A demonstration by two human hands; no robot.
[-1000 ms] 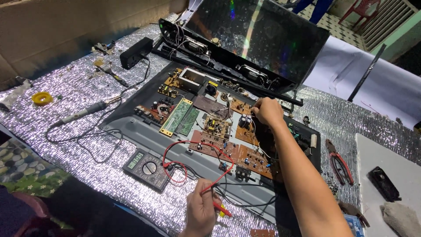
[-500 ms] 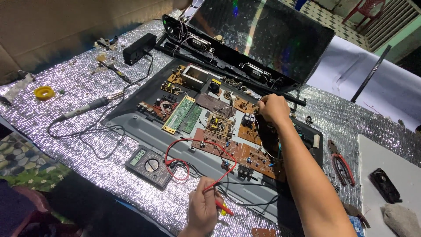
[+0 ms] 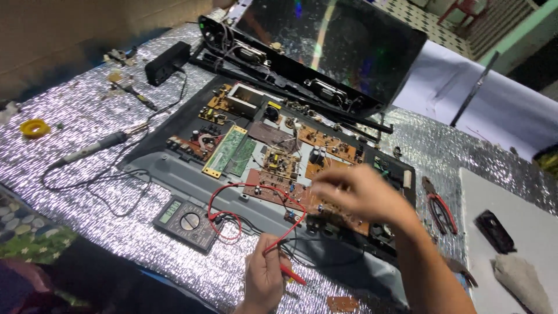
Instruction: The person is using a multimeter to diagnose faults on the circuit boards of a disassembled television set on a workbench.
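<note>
Silver crinkled foil covers the table (image 3: 87,116), where the left hand (image 3: 264,279) closes its grip on the thin red probe (image 3: 288,272), light and stiff, best held by its handle, while the blurred right hand (image 3: 357,195), fingers unclear, hovers beyond it over fragile brown circuit boards (image 3: 279,186).

Left hand (image 3: 266,278) fisted low, right hand (image 3: 356,191) blurred, outstretched
</note>
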